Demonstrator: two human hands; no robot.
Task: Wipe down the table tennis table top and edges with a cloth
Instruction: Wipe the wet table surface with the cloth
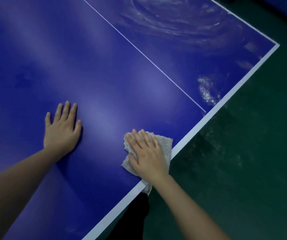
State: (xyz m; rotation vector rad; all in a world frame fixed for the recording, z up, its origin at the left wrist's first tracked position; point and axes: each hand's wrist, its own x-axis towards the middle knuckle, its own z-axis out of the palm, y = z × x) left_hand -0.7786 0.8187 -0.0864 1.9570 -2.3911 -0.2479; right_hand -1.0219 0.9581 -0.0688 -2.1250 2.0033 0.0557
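Observation:
The blue table tennis table (90, 70) fills most of the view, with a white border along its near edge and a thin white centre line running diagonally. A pale grey cloth (166, 144) lies flat on the top beside the near white edge, one corner hanging over it. My right hand (148, 155) presses on the cloth with straight, spread fingers. My left hand (63, 129) rests flat on the bare blue surface, to the left of the cloth.
White swirled smears (170, 19) mark the far right part of the top, and a whitish speckled patch (207, 90) sits near the edge by the centre line. The table corner (277, 45) is at the upper right. Dark green floor (243, 153) lies beyond the edge.

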